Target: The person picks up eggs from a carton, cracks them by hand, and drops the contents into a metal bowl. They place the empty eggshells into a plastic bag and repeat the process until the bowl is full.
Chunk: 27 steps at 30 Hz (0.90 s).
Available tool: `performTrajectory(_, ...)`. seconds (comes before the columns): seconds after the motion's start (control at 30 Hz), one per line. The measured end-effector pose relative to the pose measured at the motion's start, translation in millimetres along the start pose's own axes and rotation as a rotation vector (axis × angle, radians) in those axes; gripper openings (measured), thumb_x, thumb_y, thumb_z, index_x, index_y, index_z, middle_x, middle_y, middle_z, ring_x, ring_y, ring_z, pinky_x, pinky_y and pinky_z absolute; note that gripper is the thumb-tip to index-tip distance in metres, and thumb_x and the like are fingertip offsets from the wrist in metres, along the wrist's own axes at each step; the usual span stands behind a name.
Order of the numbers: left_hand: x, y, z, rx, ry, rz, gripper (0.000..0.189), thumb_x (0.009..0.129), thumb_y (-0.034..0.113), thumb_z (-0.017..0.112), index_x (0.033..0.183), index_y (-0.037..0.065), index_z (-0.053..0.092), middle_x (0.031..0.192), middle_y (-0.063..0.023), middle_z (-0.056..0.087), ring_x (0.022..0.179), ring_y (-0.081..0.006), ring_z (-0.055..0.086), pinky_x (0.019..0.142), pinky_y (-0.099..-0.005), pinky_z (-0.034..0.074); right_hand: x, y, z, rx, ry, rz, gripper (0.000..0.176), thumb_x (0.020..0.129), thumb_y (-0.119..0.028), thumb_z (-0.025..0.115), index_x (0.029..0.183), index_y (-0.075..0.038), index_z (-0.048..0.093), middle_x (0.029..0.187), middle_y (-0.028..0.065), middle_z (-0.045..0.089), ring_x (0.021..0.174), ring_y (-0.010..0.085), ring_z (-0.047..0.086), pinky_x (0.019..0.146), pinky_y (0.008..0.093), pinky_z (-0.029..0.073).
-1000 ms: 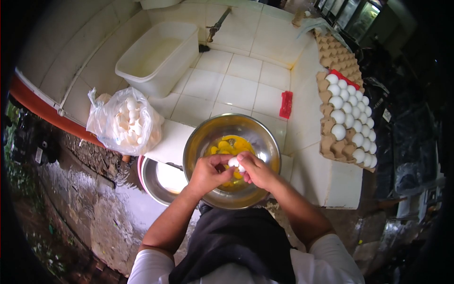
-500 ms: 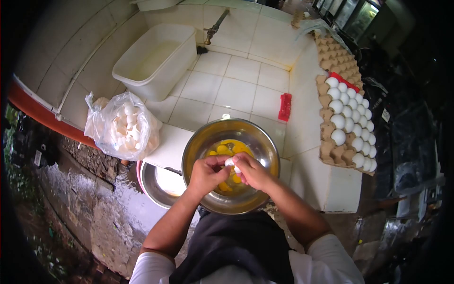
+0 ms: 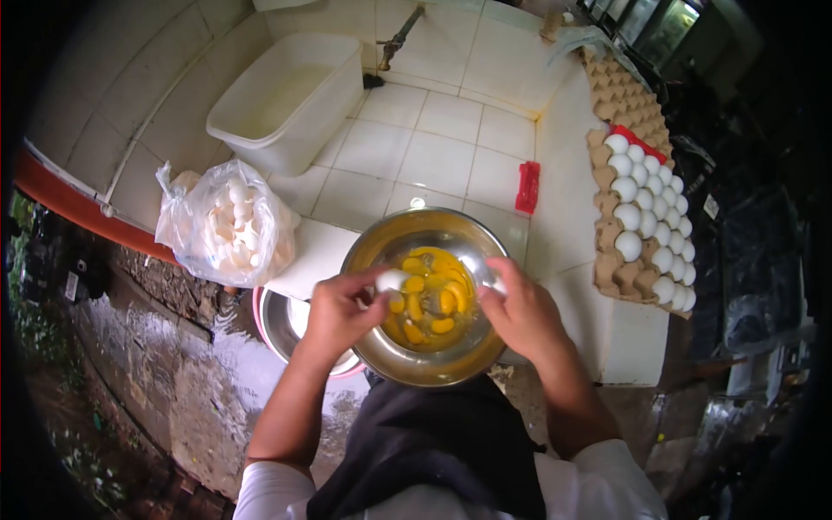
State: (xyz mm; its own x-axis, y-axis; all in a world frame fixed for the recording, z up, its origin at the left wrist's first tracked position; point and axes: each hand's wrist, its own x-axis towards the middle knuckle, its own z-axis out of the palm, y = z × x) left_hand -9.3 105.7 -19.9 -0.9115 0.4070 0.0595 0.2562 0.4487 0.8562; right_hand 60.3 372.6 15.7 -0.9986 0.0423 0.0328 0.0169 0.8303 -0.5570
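Several yolks in clear egg white [image 3: 431, 299] lie in a steel bowl [image 3: 433, 371] in front of me. Over the bowl's left side my left hand [image 3: 345, 314] pinches a white eggshell piece [image 3: 393, 280]. My right hand [image 3: 524, 314] is at the bowl's right side, with another bit of white shell [image 3: 499, 285] between thumb and finger. Both hands are apart. To the right, a cardboard tray [image 3: 604, 224] holds several whole white eggs [image 3: 627, 245]. A clear plastic bag [image 3: 186, 217] full of eggshells sits on the left of the tiled ledge.
A white plastic tub [image 3: 299, 139] stands at the back left, near a wall tap [image 3: 399, 39]. A red plastic piece [image 3: 528, 187] lies on the tiles [image 3: 433, 160]. Empty egg cartons [image 3: 620, 95] are at the back right. Another steel basin [image 3: 282, 325] is below left.
My hands have moved apart, each now with a piece of shell. More yolk shows in the bowl, which appears slightly further right.
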Motion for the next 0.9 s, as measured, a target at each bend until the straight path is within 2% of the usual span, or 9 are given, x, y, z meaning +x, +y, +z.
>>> performTrajectory(0.07,-12.1,-22.6,-7.5,-0.437,0.210,-0.085,0.030,0.083,0.002,0.069,0.113,-0.004,0.067,0.088,-0.0089,0.072,0.070,-0.0097,0.064,0.064,-0.0241,0.052,-12.3,8.3,-2.9,0.020,0.053,0.016,0.043,0.091,-0.029,0.063,0.122,-0.002,0.051,0.101,0.0192,0.067,0.082,0.0366,0.068,0.073,0.0447,0.053)
performTrajectory(0.2,-23.5,-32.5,-60.2,-0.501,0.446,-0.209,0.029,0.086,-0.004,0.065,0.114,-0.010,0.063,0.091,-0.0084,0.070,0.074,-0.0087,0.063,0.065,-0.0199,0.049,-38.4,20.8,8.7,0.137,0.044,0.217,0.044,0.088,-0.026,0.069,0.122,-0.004,0.052,0.091,0.0129,0.067,0.075,0.0236,0.066,0.068,0.0352,0.052)
performTrajectory(0.33,-16.4,-79.8,-120.3,-0.199,0.636,-0.131,0.032,0.086,0.000,0.067,0.116,-0.011,0.061,0.087,-0.0095,0.070,0.077,-0.0094,0.063,0.065,-0.0194,0.048,-44.3,28.8,19.1,0.368,0.089,0.194,0.041,0.087,-0.021,0.072,0.120,-0.005,0.054,0.084,0.0064,0.064,0.070,0.0138,0.060,0.066,0.0278,0.050)
performTrajectory(0.4,-5.1,-82.3,-143.0,0.037,0.755,-0.056,0.038,0.084,0.008,0.073,0.117,-0.006,0.061,0.091,-0.0124,0.071,0.078,-0.0170,0.068,0.067,-0.0248,0.051,-43.5,31.7,22.9,0.459,0.116,0.179,0.040,0.087,-0.018,0.072,0.120,-0.005,0.054,0.086,0.0045,0.064,0.072,0.0114,0.059,0.066,0.0269,0.050)
performTrajectory(0.5,7.2,-69.3,-164.2,0.708,0.668,-0.241,0.034,0.076,0.024,0.078,0.101,0.005,0.064,0.104,-0.0146,0.070,0.092,-0.0333,0.068,0.077,-0.0399,0.053,-45.1,22.2,18.8,0.455,0.122,0.180,0.040,0.088,-0.017,0.072,0.121,-0.004,0.054,0.088,0.0036,0.064,0.074,0.0095,0.059,0.067,0.0247,0.049)
performTrajectory(0.6,13.1,-77.2,-177.0,0.791,0.525,-0.335,0.025,0.077,0.023,0.077,0.091,0.005,0.065,0.101,-0.0131,0.069,0.090,-0.0342,0.067,0.076,-0.0404,0.053,-51.7,16.4,19.7,0.508,0.136,0.150,0.038,0.088,-0.013,0.071,0.121,-0.003,0.054,0.090,0.0030,0.063,0.077,0.0085,0.058,0.069,0.0233,0.049)
performTrajectory(0.67,8.0,-73.1,-173.6,0.751,0.536,-0.316,0.017,0.079,0.017,0.072,0.092,0.006,0.068,0.102,-0.0134,0.068,0.091,-0.0352,0.066,0.079,-0.0412,0.052,-59.4,12.0,21.1,0.602,0.130,0.163,0.039,0.089,-0.011,0.070,0.122,-0.001,0.052,0.094,0.0039,0.062,0.083,0.0084,0.058,0.070,0.0223,0.049)
performTrajectory(0.77,-10.0,-60.3,-155.9,0.644,0.621,-0.093,0.035,0.078,-0.001,0.058,0.110,0.004,0.068,0.109,-0.0163,0.066,0.099,-0.0325,0.064,0.081,-0.0388,0.052,-65.8,1.2,28.5,0.779,0.159,0.184,0.041,0.090,-0.010,0.070,0.125,-0.001,0.050,0.097,0.0049,0.061,0.089,0.0089,0.058,0.075,0.0225,0.050)
performTrajectory(0.9,-55.7,-47.2,-74.2,-0.342,0.454,-0.085,0.016,0.090,-0.002,0.060,0.103,-0.002,0.069,0.097,-0.0060,0.070,0.070,-0.0092,0.060,0.064,-0.0243,0.050,-76.0,-26.4,37.9,0.651,0.129,0.053,0.054,0.088,-0.012,0.072,0.134,0.000,0.046,0.115,0.0132,0.064,0.101,0.0168,0.062,0.090,0.0307,0.051)
